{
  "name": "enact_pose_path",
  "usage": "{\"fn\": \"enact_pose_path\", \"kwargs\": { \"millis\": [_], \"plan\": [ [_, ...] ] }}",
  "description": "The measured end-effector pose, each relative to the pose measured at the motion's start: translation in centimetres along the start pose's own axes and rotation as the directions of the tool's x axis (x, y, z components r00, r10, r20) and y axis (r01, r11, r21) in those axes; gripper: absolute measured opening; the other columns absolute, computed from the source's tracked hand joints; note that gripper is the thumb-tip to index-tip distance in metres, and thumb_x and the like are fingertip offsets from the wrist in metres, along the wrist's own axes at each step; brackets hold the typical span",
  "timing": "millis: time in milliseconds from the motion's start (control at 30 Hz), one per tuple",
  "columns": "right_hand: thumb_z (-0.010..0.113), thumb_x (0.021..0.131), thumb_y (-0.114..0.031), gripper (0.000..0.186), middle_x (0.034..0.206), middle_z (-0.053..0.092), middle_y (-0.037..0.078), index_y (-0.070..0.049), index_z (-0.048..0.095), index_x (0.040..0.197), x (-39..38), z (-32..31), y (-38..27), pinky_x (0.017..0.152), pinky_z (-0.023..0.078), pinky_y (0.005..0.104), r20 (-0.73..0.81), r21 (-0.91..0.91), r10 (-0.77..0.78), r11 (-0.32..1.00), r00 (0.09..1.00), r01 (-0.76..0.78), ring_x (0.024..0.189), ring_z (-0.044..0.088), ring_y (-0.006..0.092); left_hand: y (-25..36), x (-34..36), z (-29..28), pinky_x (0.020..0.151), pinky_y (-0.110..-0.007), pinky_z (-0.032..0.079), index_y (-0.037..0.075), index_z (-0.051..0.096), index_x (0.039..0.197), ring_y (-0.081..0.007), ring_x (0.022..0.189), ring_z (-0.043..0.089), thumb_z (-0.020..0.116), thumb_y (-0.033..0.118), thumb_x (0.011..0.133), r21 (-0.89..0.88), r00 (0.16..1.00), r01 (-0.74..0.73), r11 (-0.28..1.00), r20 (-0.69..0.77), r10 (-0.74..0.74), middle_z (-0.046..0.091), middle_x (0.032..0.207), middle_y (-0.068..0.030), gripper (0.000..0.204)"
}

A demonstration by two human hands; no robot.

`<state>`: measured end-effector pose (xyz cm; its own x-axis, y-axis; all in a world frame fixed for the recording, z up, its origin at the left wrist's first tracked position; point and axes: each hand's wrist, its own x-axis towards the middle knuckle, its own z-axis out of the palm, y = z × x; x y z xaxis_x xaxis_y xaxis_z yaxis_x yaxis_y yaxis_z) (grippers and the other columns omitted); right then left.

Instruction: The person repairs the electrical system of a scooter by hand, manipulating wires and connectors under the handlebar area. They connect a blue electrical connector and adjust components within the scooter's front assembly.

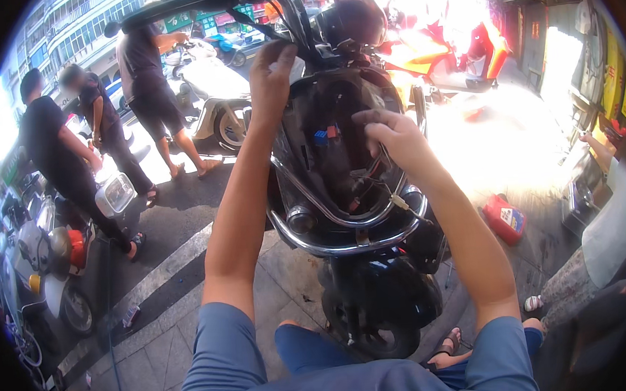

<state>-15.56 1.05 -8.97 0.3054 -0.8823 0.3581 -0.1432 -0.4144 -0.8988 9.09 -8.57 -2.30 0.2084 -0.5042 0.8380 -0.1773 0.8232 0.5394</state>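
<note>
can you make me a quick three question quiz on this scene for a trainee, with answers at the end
1. True or false: the red container is on the ground to the right of the black scooter.
2. Multiple choice: in the picture, compared with the right hand, the left hand is (a) higher, (b) lower, (c) level.
3. Fill in the blank: the lower curved bar on the scooter is shiny and ______ in colour.

Key: 1. True. 2. (a) higher. 3. Silver.
</note>
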Motion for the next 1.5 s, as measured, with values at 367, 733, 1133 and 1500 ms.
{"fn": "enact_pose_path", "kwargs": {
  "millis": [367, 733, 1133, 1500],
  "plan": [
    [0.057, 0.096, -0.011, 0.043, 0.080, 0.064, 0.007, -0.001, 0.056, 0.138, -0.6, 1.2, 3.0, 0.057, 0.045, 0.0241, -0.009, -0.040, -0.086, 0.996, 0.996, 0.085, 0.064, 0.054, 0.0073, 0.7, 8.8, 5.8, 0.062, -0.031, 0.049, -0.001, 0.068, 0.100, -0.0103, 0.075, 0.057, 0.083, 0.023, 0.088, -0.122, 0.874, -0.471, 0.873, -0.195, 0.444, 0.065, 0.088, -0.0025, 0.030],
    [0.053, 0.100, -0.015, 0.044, 0.101, 0.070, 0.009, -0.001, 0.054, 0.141, -2.6, -3.1, 1.9, 0.080, 0.050, 0.0273, 0.041, 0.224, 0.014, 0.974, 0.999, -0.023, 0.084, 0.061, 0.0128, 3.9, -5.4, -0.4, 0.085, -0.032, 0.053, -0.004, 0.051, 0.139, -0.0188, 0.102, 0.067, 0.075, 0.025, 0.092, 0.135, 0.983, -0.156, 0.978, -0.073, 0.167, 0.069, 0.112, -0.0153, 0.060],
    [0.052, 0.102, -0.016, 0.028, 0.096, 0.071, 0.007, 0.000, 0.068, 0.120, -3.6, -3.8, -0.7, 0.078, 0.052, 0.0308, 0.109, -0.583, -0.255, 0.767, 0.961, 0.269, 0.084, 0.066, 0.0158, 6.7, -13.2, -3.8, 0.088, -0.036, 0.053, 0.007, 0.061, 0.133, -0.0252, 0.099, 0.068, 0.070, 0.007, 0.090, 0.480, 0.827, 0.028, 0.877, 0.482, -0.290, 0.069, 0.114, -0.0155, 0.044],
    [0.067, 0.092, -0.008, 0.042, 0.108, 0.065, 0.009, -0.001, 0.061, 0.132, 2.7, -2.1, -5.3, 0.090, 0.051, 0.0332, 0.471, -0.379, -0.242, 0.813, 0.848, 0.442, 0.102, 0.064, 0.0186, 4.3, -14.5, -0.2, 0.094, -0.028, 0.051, -0.001, 0.066, 0.122, -0.0117, 0.103, 0.064, 0.078, 0.008, 0.089, -0.064, 0.845, 0.390, 0.919, 0.421, -0.329, 0.072, 0.110, -0.0050, 0.036]
  ]
}}
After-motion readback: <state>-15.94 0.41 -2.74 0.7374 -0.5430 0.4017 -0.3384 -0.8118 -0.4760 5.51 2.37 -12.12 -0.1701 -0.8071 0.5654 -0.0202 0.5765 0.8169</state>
